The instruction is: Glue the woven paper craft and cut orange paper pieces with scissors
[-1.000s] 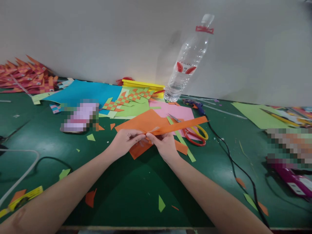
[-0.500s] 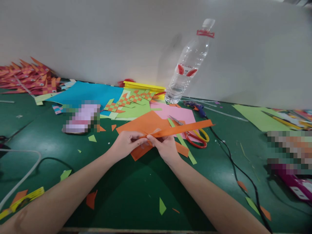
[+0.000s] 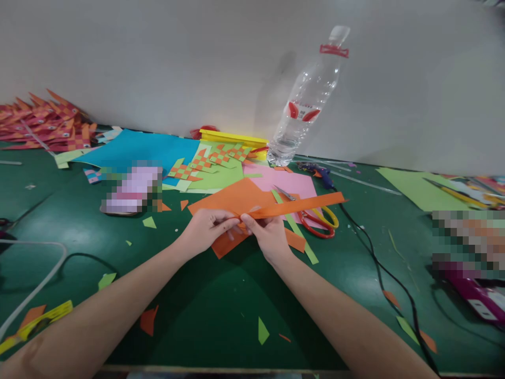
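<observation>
Over the middle of the green table, my left hand [image 3: 211, 229] pinches the left end of a folded orange paper strip [image 3: 303, 206]. Close beside it my right hand [image 3: 270, 234] grips the same strip, its thumb on top, and the strip sticks out to the right. An orange sheet [image 3: 226, 200] lies beneath both hands. Under the strip rest scissors [image 3: 319, 231] with red and yellow handles and a narrow light green strip [image 3: 305, 243]. A pink sheet [image 3: 302, 184] is behind them.
A plastic bottle [image 3: 302, 110] leans at the wall. Woven green-orange pieces [image 3: 203, 162], a blue sheet [image 3: 145, 150] and a blurred phone [image 3: 134, 190] lie left. A glue gun [image 3: 323, 176] with black cord and a purple power strip [image 3: 473, 295] are right.
My right thumb has shifted slightly along the strip, and a small gap shows between the fingertips of my hands. The strip stays almost in place.
</observation>
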{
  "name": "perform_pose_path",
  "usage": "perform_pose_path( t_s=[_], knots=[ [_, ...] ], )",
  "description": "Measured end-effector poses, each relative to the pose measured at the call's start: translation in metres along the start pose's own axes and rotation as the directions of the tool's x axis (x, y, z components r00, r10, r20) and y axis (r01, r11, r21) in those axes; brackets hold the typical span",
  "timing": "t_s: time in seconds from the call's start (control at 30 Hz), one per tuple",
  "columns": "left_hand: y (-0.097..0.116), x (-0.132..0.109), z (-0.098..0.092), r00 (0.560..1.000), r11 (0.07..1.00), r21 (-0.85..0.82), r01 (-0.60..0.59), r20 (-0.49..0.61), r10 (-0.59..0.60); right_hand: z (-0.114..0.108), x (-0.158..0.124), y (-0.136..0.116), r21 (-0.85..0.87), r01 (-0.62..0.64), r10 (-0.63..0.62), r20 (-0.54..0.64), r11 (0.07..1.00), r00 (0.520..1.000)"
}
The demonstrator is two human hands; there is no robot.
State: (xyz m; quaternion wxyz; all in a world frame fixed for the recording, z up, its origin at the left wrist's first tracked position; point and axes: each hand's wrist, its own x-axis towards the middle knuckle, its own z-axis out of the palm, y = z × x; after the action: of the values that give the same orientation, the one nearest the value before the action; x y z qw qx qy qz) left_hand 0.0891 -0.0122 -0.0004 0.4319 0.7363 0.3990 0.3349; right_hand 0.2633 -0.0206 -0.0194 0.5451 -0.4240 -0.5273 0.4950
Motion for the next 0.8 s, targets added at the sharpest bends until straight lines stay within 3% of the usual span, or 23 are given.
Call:
perform_pose_path(
  t_s=[0.47,0.8],
  knots=[
    [0.002,0.001,-0.002,0.999,0.999,0.004,0.051,-0.016,-0.051,-0.012,0.011,-0.001,0.070,0.002,0.006,-0.105,0.998,0.994],
    [0.006,0.002,-0.001,0.999,0.999,0.001,0.038,-0.029,-0.038,-0.007,0.008,-0.001,0.124,-0.132,0.147,-0.119,0.983,0.982]
  ],
)
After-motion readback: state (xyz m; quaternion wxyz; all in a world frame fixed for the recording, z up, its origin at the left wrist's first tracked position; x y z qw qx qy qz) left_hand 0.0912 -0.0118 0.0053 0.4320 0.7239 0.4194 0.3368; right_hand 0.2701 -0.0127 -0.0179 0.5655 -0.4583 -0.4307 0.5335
